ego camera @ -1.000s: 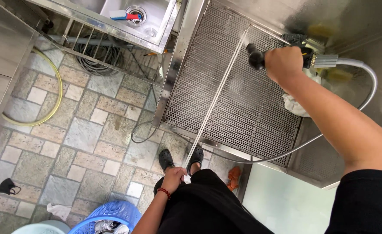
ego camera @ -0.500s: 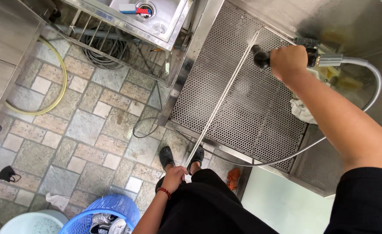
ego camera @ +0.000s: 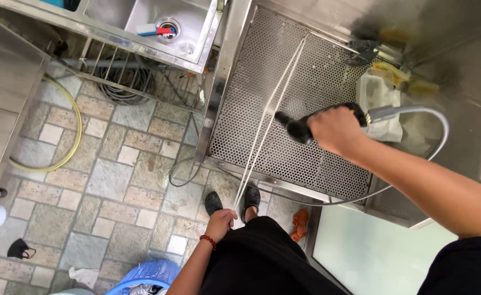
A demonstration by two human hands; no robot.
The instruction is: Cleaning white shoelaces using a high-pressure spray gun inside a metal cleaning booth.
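Fingers (ego camera: 336, 128) around black spray nozzle (ego camera: 295, 128), perforated steel panel (ego camera: 306, 82).

My right hand (ego camera: 336, 128) holds the sprayer (ego camera: 306, 124) over the perforated panel (ego camera: 306, 109). My left hand (ego camera: 221, 223) holds the rod (ego camera: 267, 125) below. The sink (ego camera: 153, 27) lies left.

Stone-tiled floor (ego camera: 109, 180), yellow hose (ego camera: 71, 142), black mask (ego camera: 21, 249), blue basket (ego camera: 142, 276), perforated steel panel (ego camera: 306, 109)

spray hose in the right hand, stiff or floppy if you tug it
Probably bendy yet springy: the hose loops in one smooth curve behind the right hand. Its metal-looking skin suggests some weight. The black sprayer looks rigid, and may be slippery if wet.
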